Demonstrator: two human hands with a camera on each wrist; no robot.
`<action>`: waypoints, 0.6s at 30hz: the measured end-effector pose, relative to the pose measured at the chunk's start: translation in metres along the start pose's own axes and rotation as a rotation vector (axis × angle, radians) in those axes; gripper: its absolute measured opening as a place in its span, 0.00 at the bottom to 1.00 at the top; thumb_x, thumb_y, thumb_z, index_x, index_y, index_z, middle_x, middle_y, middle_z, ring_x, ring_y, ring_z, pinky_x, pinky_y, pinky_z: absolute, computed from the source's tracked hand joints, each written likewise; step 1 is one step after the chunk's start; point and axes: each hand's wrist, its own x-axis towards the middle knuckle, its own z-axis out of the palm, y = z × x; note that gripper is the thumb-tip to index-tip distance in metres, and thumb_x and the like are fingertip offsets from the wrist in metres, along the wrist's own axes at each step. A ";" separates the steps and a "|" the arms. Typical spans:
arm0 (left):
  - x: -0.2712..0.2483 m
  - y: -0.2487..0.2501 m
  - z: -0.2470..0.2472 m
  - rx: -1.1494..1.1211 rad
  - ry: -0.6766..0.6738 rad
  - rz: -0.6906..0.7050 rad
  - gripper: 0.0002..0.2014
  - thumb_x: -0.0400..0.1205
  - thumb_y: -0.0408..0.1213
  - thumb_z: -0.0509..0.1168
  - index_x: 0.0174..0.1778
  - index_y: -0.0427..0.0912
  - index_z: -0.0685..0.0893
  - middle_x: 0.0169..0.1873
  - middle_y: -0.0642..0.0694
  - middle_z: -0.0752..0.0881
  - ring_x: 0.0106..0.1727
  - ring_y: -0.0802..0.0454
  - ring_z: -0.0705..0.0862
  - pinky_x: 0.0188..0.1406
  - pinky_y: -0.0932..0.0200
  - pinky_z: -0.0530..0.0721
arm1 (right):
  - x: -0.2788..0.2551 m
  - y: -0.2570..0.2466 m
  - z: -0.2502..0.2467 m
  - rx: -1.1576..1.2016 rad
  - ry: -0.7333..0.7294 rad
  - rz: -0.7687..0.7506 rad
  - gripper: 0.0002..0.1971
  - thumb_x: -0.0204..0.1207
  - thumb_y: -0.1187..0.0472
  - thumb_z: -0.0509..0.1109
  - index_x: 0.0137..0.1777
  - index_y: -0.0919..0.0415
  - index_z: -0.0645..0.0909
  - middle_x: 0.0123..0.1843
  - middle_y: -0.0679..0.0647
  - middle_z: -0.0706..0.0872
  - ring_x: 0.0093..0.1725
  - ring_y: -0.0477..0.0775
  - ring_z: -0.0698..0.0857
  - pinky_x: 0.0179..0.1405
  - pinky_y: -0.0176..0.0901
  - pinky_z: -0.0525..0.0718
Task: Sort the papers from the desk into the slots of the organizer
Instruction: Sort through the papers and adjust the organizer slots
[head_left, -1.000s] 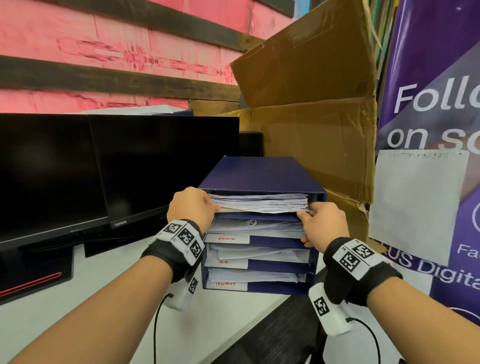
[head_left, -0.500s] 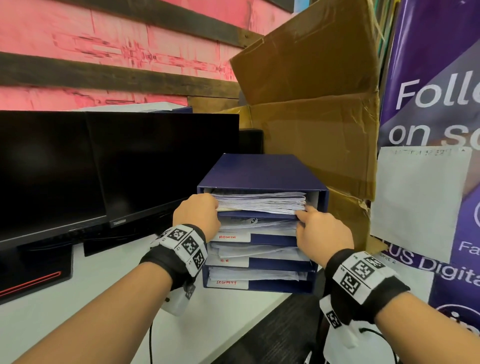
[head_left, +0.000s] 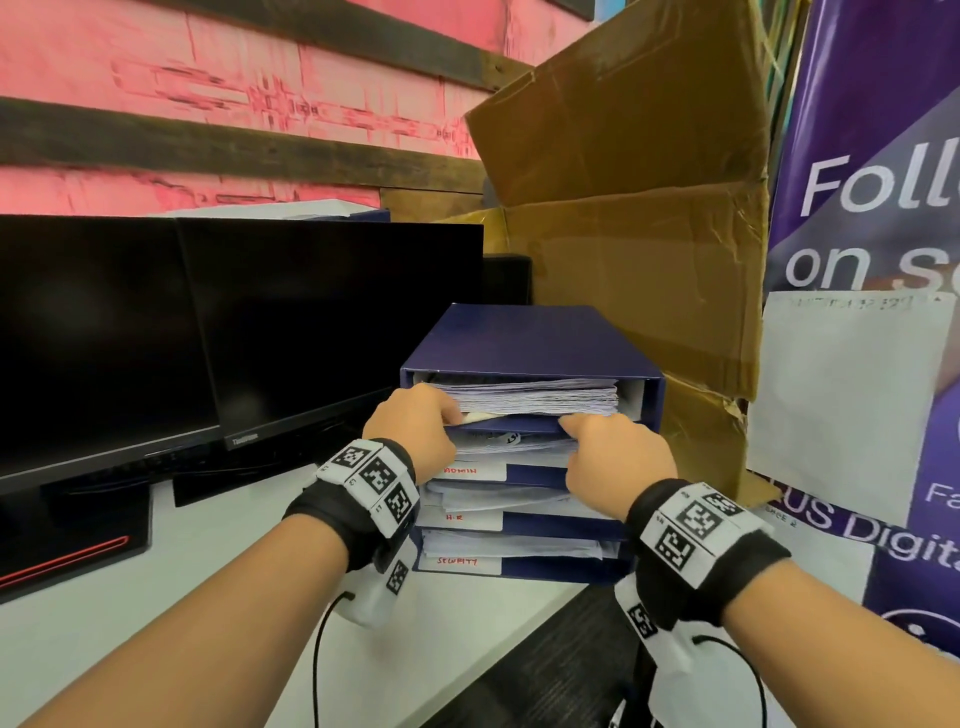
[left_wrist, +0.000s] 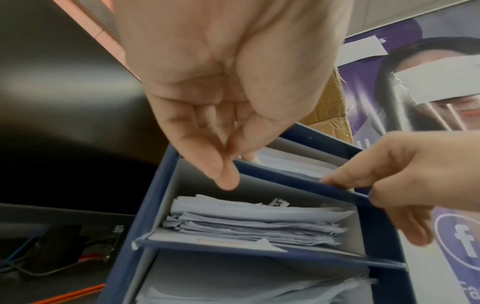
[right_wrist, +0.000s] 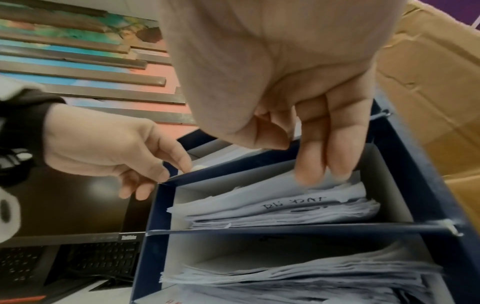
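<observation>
Papers are seen stacked thick in the top slot of the blue organizer, which stands on the white surface beside the monitor and in front of a cardboard box. Compared with a second ago, both hands are noted lower and closer in on the front edge of the top shelf: the left hand is pinched on that edge at its left corner, thumb over and fingers curled beneath, and the right hand is pinched on it toward the right, with two fingers laid against the sheets of the slot below. The stack appears pushed back and squared, its front face sitting slightly behind the shelf lip. This batch is therefore judged seated, with the step near its close. Lower slots, labelled in red ADMIN, H.R and SECURITY, are each seen holding sheets. The top slot's own label is covered by the hands and cannot be read. Whether any unsorted papers remain on the surface cannot be told, since little of it lies in view. Handwriting on a sheet in the second slot is too blurred to be read with confidence.
</observation>
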 end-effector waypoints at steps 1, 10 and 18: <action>-0.001 0.001 -0.001 -0.019 -0.030 0.014 0.23 0.76 0.25 0.62 0.63 0.50 0.85 0.64 0.48 0.83 0.57 0.44 0.84 0.54 0.54 0.85 | 0.003 0.002 -0.001 0.000 -0.021 0.008 0.22 0.76 0.64 0.61 0.71 0.53 0.75 0.56 0.56 0.85 0.51 0.62 0.84 0.45 0.46 0.82; -0.001 0.019 0.006 0.059 -0.317 0.187 0.40 0.74 0.19 0.59 0.78 0.61 0.69 0.77 0.50 0.72 0.71 0.45 0.78 0.60 0.51 0.85 | 0.018 0.011 -0.002 0.128 -0.018 0.072 0.23 0.75 0.68 0.60 0.70 0.54 0.76 0.57 0.58 0.85 0.48 0.60 0.83 0.50 0.49 0.86; 0.000 0.001 -0.004 -0.013 -0.005 0.068 0.24 0.76 0.26 0.58 0.63 0.51 0.85 0.65 0.46 0.84 0.62 0.43 0.83 0.61 0.48 0.84 | 0.016 0.012 0.002 0.035 0.076 0.076 0.18 0.76 0.63 0.60 0.63 0.52 0.80 0.49 0.55 0.85 0.43 0.59 0.83 0.43 0.46 0.85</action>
